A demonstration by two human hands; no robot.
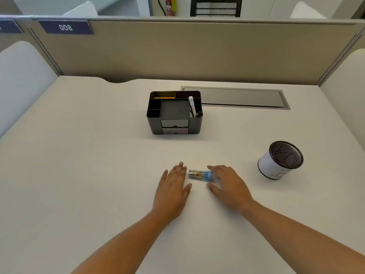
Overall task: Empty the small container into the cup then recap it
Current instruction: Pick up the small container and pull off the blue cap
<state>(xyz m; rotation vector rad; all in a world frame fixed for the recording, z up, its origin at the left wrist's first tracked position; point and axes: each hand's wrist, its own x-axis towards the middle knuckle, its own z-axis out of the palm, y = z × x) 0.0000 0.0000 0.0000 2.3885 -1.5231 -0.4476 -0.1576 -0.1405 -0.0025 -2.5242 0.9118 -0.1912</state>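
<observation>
Small container [200,175] lies on its side on the desk [79,175], near centre, between your two hands; clear body toward the left, blue cap [209,176] toward the right, cap on. Something yellowish shows through the clear wall, so it reads as full, though what the contents are is too small to tell. Your left hand [172,186] rests flat, fingers together and extended, its index-finger edge just beside the container's left end; contact there cannot be confirmed. Your right hand [227,184] is spread wide, thumb on the near side and fingers on the far side of the cap end, palm arched over the desk; it brackets the cap but is not closed on it, and whether a fingertip touches the cap is unclear. Neither hand is gripping anything. The cup [280,160], a white-sided cylinder with a dark mesh interior, stands upright well to the right and slightly farther away, well apart from the container. A black desk organiser [174,113] sits farther off, centre, outside the job. Judged progress: nothing done yet. The cap is not off, nothing has been tipped, and the cup is untouched. Left for you: pick up the container, take the cap off, carry it over the cup's mouth, pour it out, then fit the cap back on.
</observation>
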